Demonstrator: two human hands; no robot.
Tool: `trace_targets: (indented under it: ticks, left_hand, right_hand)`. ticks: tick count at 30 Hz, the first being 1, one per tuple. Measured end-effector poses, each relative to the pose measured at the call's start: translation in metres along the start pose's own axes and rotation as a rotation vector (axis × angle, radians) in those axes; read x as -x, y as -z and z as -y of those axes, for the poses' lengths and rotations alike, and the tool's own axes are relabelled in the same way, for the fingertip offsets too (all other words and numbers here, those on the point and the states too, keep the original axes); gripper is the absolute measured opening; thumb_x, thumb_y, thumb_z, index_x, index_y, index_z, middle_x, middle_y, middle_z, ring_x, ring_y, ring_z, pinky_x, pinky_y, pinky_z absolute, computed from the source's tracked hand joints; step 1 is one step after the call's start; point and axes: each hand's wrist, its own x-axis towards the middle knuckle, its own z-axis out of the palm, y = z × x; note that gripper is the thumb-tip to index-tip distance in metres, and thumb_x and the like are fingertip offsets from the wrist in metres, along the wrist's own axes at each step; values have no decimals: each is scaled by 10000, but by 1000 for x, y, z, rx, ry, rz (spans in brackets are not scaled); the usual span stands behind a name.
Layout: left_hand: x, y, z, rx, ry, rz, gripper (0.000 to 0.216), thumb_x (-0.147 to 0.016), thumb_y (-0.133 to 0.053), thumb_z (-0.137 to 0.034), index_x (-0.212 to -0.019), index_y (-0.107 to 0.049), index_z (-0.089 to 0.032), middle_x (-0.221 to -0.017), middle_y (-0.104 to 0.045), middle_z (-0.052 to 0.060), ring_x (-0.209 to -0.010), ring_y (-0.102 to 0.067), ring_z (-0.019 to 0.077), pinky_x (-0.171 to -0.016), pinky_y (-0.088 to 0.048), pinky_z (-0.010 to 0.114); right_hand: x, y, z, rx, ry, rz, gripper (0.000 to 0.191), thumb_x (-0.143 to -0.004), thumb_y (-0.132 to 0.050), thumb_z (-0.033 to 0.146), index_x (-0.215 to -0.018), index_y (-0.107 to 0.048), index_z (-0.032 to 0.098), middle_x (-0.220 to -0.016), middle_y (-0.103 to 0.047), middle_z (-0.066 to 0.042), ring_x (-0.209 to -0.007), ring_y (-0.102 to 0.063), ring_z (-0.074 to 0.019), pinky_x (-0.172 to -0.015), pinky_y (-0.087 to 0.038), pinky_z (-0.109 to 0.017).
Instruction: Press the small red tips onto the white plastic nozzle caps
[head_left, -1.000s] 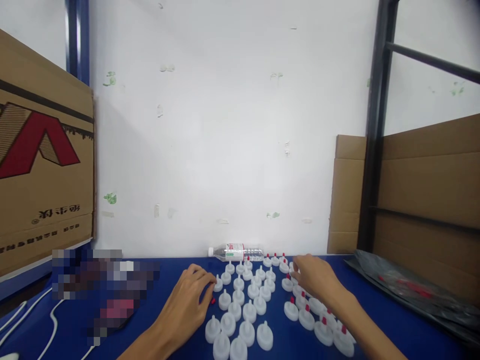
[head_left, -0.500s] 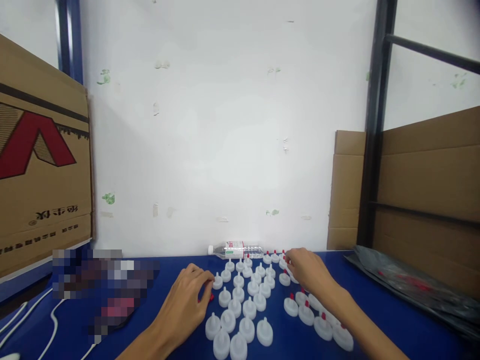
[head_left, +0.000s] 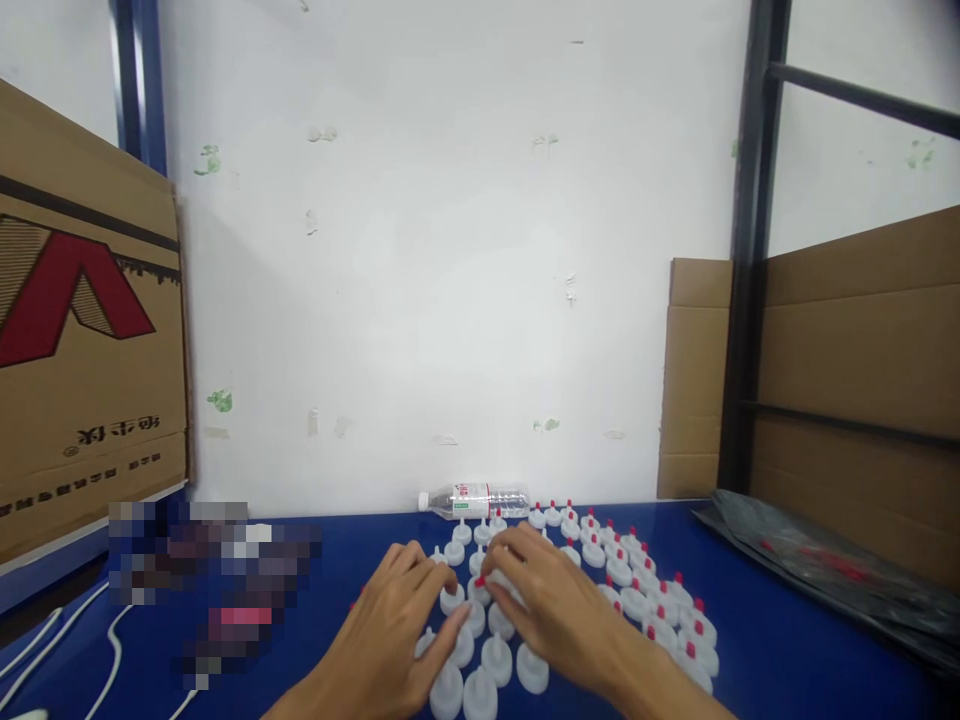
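Several white nozzle caps (head_left: 496,660) stand spouts-up on the blue table, some with bare spouts and others with small red tips. Over the middle of the bare ones is my right hand (head_left: 551,600); its thumb and fingers pinch a red tip (head_left: 481,582) at a white cap's spout. My left hand (head_left: 397,625) is just to the left, thumb and forefinger apart around a white cap (head_left: 452,598), with no object visible between them. Red bits (head_left: 364,591) show beside the left hand, mostly hidden by it. Both hands cover part of the group.
White caps with red tips (head_left: 663,610) spread across the right side. A clear bottle (head_left: 472,500) lies against the wall. A grey plastic bag (head_left: 795,560) is at the right edge, a cardboard box (head_left: 90,300) at left. White cables (head_left: 105,640) cross the left side.
My right hand has moved left and nearer, from the red-tipped caps to the bare ones. My left hand has shifted right, beside it, and a red tip shows at the right fingertips.
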Motion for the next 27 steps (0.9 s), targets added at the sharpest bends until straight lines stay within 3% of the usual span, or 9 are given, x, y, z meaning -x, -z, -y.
trace_targets:
  ticks: [4, 9, 16, 21, 23, 27]
  left_hand:
    - [1, -3, -6, -9, -84, 23, 142, -1058, -469, -230, -956, -566, -211, -910, -654, 44, -880, -545, 256, -826, -401, 414]
    - [-1, -4, -2, 76, -37, 21, 280, -1077, -336, -163, -881, -532, -208, -861, -614, 28, -810, -509, 230, -728, -359, 365]
    - [-6, -10, 0, 278, 160, 112, 383, -1110, -260, -373, -875, -522, -224, -897, -587, 18, -855, -519, 223, -829, -385, 375]
    - [-9, -12, 5, 376, 212, 102, 444, -1101, -220, -473, -834, -486, -240, -879, -598, -7, -880, -541, 218, -878, -405, 363]
    - [-8, -7, 11, 374, 222, 97, 471, -1102, -190, -467, -782, -442, -230, -820, -568, -13, -833, -531, 208, -862, -408, 362]
    - [-5, 6, 21, 240, 216, 77, 448, -1108, -210, -423, -782, -444, -222, -799, -536, -10, -811, -497, 211, -883, -387, 399]
  right_hand:
    - [3, -5, 20, -35, 132, -69, 137, -954, -572, 77, -1022, -586, 195, -1067, -653, -60, -955, -613, -212, -834, -537, -327]
    - [6, -9, 17, -51, 112, -107, 249, -907, -735, 174, -1109, -599, 224, -1103, -690, -26, -975, -649, -201, -855, -516, -318]
    - [1, -9, 5, 148, 231, -295, 150, -986, -651, 232, -1135, -652, 250, -1084, -747, -14, -864, -636, -195, -748, -416, -334]
    - [-1, -3, -5, 206, 290, -353, 150, -1017, -602, 214, -1150, -668, 239, -1123, -757, -17, -834, -640, -189, -772, -413, -358]
    - [0, 0, -24, 214, 263, -370, 144, -1025, -574, 183, -1115, -676, 229, -1140, -756, -32, -868, -665, -202, -800, -433, -368]
    - [1, 7, -62, 153, 29, -452, 156, -1008, -620, 314, -1116, -678, 217, -1063, -749, -84, -911, -695, -234, -806, -498, -369]
